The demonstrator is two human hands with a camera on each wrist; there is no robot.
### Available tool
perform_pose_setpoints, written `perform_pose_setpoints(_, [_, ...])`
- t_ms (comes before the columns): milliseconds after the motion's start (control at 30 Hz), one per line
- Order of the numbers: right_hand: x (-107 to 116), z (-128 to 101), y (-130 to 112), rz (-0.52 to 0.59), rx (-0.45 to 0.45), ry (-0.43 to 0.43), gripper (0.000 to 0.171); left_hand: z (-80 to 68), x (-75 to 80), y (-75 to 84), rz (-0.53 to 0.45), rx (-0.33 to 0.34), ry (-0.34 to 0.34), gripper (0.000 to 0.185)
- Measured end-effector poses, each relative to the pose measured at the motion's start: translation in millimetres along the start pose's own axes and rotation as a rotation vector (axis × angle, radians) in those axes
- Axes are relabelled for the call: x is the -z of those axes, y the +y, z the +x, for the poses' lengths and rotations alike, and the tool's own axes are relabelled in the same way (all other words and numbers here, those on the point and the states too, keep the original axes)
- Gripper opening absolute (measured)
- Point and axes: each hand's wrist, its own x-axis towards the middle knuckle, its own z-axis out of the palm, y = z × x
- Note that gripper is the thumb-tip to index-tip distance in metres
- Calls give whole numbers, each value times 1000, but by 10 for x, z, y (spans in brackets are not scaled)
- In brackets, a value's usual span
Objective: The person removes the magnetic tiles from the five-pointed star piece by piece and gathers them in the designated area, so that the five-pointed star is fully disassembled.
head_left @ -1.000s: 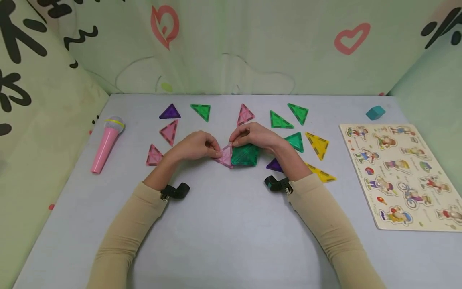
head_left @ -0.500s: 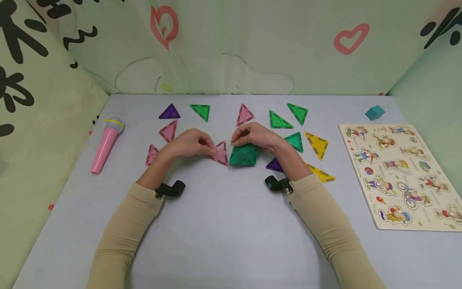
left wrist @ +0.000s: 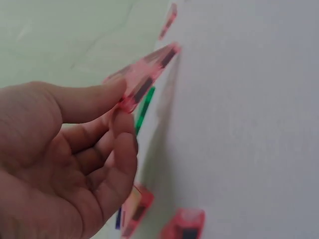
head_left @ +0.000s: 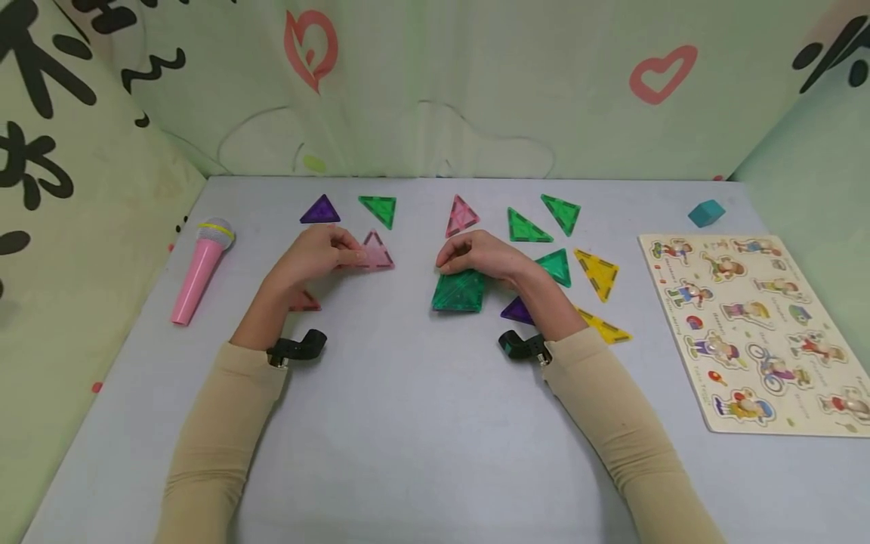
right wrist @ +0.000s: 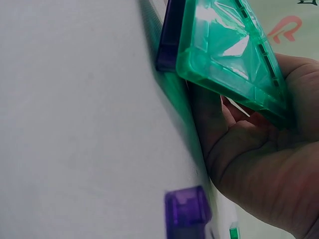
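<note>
Left hand (head_left: 316, 255) pinched 1 pink triangle tile (head_left: 373, 251) between thumb and fingertips, fingers curled; the left wrist view showed the tile tilted, 1 corner on or close to the table surface. Right hand (head_left: 479, 255) gripped the green tile assembly (head_left: 460, 292), fingers curled over its far edge; the right wrist view showed it tipped up off the table, with a purple tile (head_left: 516, 310) just beside it.

A bare strip of table (head_left: 421, 423) lay between pink tile and green assembly; the 2 were apart. Another pink tile (head_left: 303, 302) sat partly hidden under the left wrist.

Toward the far edge: 1 purple triangle (head_left: 320, 211), 1 green triangle (head_left: 379, 209), 1 pink triangle (head_left: 461, 216), 2 green triangles (head_left: 526, 227) (head_left: 562, 212). Right of the right hand: 1 green triangle (head_left: 556, 267), 2 yellow triangles (head_left: 598, 273) (head_left: 603, 325).

Pink toy microphone (head_left: 200, 270) lay near the left edge. Picture puzzle board (head_left: 754, 329) lay along the right edge, a teal block (head_left: 706, 212) near the far right corner. The near half of the table was open surface apart from the forearms.
</note>
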Motion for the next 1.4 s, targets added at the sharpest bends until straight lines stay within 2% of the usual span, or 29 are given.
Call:
perform_pose_setpoints(200, [10,8,9,-7,-5,0,17,45,9,-103,-11,61,109,24])
perform_pose_setpoints(600, [18,7,21,-13,4,-10,13,60,-79,-128,154,31,212,23])
perform_pose_setpoints(833, [18,7,24,-12,5,-6,13,53,-154,-62,235,3,261,19])
perform_pose_setpoints(1000, [15,4,31,-18,7,-13,13,-25,-205,91,271,-32,280,17])
perform_pose_setpoints(1100, [15,5,32,-10,3,-13,12,-81,-276,237,262,-60,213,21])
perform_pose_setpoints(1300, [19,4,25,33,-5,0,8,-153,-487,468,200,-92,-134,31])
perform_pose_setpoints(1400, [19,4,22,49,-4,13,7,-165,-557,508,164,-105,-226,30])
